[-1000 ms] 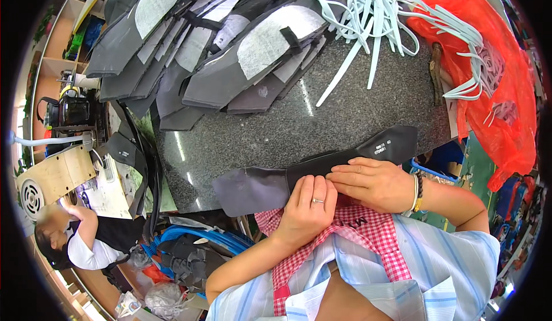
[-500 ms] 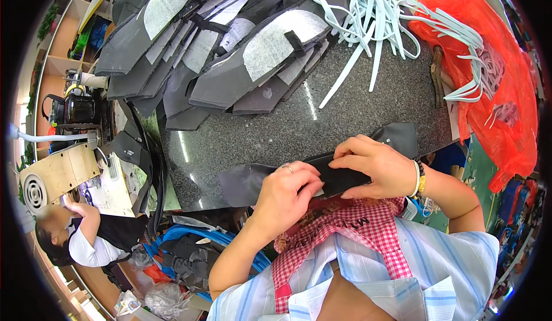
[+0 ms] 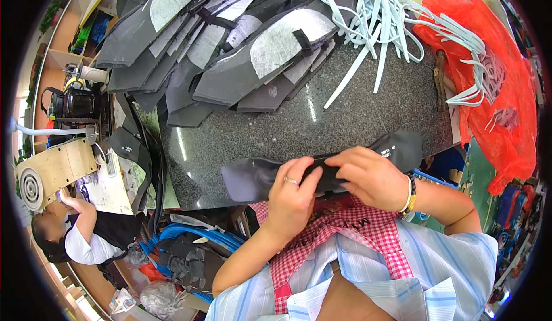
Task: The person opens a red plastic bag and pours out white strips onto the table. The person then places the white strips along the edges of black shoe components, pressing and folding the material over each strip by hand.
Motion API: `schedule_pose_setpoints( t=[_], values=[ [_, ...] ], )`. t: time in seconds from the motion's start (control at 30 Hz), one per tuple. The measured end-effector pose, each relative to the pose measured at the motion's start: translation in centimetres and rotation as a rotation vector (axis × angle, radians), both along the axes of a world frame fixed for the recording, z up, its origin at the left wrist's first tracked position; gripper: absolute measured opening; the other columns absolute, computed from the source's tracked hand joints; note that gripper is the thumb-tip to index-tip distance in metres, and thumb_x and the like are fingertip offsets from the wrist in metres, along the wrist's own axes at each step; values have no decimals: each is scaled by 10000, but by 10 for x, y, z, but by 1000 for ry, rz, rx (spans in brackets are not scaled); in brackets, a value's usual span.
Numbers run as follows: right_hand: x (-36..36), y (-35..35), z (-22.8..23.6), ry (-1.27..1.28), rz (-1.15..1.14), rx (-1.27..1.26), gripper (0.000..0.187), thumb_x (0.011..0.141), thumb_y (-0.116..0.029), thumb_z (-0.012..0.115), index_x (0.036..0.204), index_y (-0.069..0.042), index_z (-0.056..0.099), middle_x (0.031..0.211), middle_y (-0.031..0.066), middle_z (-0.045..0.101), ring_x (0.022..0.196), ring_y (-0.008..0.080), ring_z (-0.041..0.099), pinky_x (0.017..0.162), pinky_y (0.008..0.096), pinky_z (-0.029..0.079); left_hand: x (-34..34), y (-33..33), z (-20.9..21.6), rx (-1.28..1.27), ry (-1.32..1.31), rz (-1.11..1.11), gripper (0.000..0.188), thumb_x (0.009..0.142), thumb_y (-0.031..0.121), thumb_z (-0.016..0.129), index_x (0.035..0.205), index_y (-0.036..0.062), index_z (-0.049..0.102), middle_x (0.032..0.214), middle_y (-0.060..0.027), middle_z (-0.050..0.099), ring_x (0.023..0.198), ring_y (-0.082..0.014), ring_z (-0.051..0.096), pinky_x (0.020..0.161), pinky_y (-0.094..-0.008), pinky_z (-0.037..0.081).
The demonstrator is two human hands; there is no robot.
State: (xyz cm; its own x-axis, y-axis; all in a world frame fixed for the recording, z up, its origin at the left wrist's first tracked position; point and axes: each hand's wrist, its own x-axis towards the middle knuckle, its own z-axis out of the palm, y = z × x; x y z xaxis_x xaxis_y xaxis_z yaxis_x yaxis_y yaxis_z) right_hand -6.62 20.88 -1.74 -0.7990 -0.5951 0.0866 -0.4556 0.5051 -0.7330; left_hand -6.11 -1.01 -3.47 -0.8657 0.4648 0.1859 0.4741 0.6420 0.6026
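A long black leather-like piece (image 3: 244, 181) lies at the near edge of the dark speckled stone tabletop, with small pale printing near its right end. My left hand (image 3: 291, 197), a ring on one finger, has its fingers bent and pinched on the piece's middle. Close beside it, my right hand (image 3: 374, 178) has thumb and fingers closed on the piece's upper edge. The fingers hide the middle part, and the lower edge hangs toward my checked apron (image 3: 374, 229). Beyond my hands are stacked dark grey cut pieces (image 3: 227, 85) with white backing patches.
Pale blue strips (image 3: 376, 39) heap at the back, some trailing into a red plastic bag (image 3: 494, 120) on the right. A short stick (image 3: 439, 72) lies beside the bag. Black straps (image 3: 154, 160) hang at the table's left edge. A co-worker (image 3: 86, 229) sits at far left by a machine.
My left hand has turned more upright, its fingers drawn nearer my right hand. My right hand has lowered slightly, and the piece's right end has turned so its printing shows.
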Motion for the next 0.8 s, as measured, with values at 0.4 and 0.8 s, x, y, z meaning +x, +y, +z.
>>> schedule_pose_setpoints(
  t=[0.4, 0.8],
  values=[
    [19, 57, -16, 87, 334, 232, 528, 803, -129, 651, 1310, -16, 556, 1434, 133, 505, 1326, 261, 493, 1090, 403, 418, 15, 13, 5, -399, 435, -360, 280, 786, 132, 611, 1024, -8, 662, 992, -164, 640, 926, -272, 618, 823, -382, 548],
    [-49, 61, 29, 174, 44, -153, 292, 791, -90, 676, 1080, -46, 657, 1144, 124, 653, 1007, 290, 640, 868, 409, 517, 5, -26, 22, -152, 434, -150, 205, 745, 43, 633, 943, 22, 680, 890, -113, 667, 845, -274, 655, 781, -393, 547]
  ],
)
